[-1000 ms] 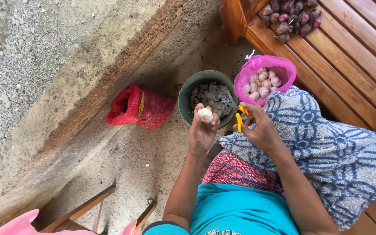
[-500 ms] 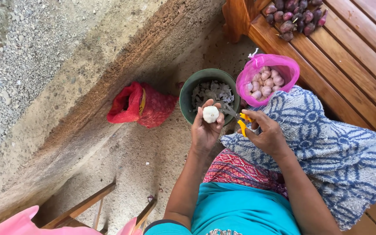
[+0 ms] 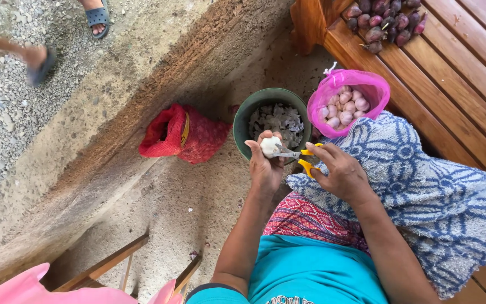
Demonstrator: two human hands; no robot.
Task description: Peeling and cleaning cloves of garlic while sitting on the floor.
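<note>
My left hand (image 3: 265, 163) holds a white garlic bulb (image 3: 270, 146) over a dark green bucket (image 3: 246, 112) that has papery peelings in it. My right hand (image 3: 341, 171) grips yellow-handled scissors (image 3: 302, 156), and their blades touch the bulb. Beside the bucket, a pink plastic bag (image 3: 367, 84) filled with pale garlic bulbs rests by a blue patterned cloth (image 3: 423, 186) that lies over my lap.
A red mesh sack (image 3: 178, 135) lies on the sandy ground left of the bucket. Purple shallots (image 3: 383, 25) are piled on the wooden slatted bench (image 3: 457, 79). Another person's sandalled feet (image 3: 97, 17) stand on the gravel at the upper left. Wooden sticks (image 3: 108, 264) lie below.
The scissors have come in against the garlic bulb, which my left hand has turned. The view now takes in feet walking at the upper left.
</note>
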